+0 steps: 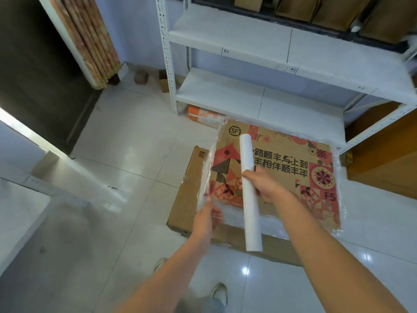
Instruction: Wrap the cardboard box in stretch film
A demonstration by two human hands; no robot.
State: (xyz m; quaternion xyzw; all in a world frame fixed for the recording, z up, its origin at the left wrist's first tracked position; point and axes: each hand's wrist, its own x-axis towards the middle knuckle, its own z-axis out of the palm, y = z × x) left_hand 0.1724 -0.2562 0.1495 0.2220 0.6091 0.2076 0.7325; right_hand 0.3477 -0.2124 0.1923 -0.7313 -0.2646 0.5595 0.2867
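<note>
Brown cardboard box [279,168], printed with red and black patterns, resting on a plain box on the floor. Clear film [208,168] stretched over its top, bunched along the left edge. White roll [249,190] held above, tilted slightly.

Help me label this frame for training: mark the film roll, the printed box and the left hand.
film roll [247,154], head view, upper bare tube.
printed box [316,154], head view, printed top face.
left hand [206,216], head view, back of hand.

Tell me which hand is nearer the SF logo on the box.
Right. The right hand grips the film roll below the SF logo; the left hand pinches film lower down.
</note>
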